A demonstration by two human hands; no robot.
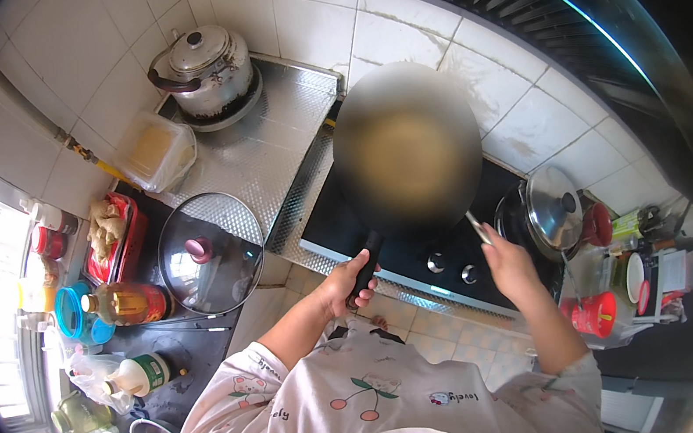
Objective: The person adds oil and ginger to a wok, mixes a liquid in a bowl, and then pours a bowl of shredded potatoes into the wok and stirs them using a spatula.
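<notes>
My left hand (348, 284) is wrapped around the black handle (366, 272) of a wok (399, 93) over the black gas stove (326, 213). Something yellowish (408, 158) fills the middle of the wok, but that area is blurred and I cannot tell what it is. My right hand (507, 260) grips a slim metal utensil (478, 227), which points toward the wok's near right rim. The utensil's far end is lost in the blur. Two stove knobs (435, 263) show between my hands.
At right, a lidded pot (554, 207) stands on the stove. A glass lid (212, 255) rests at left, near an oil bottle (126, 300) and a red tray (127, 237) of ginger. A metal kettle (209, 69) occupies the far left corner. The range hood (509, 1) overhangs at upper right.
</notes>
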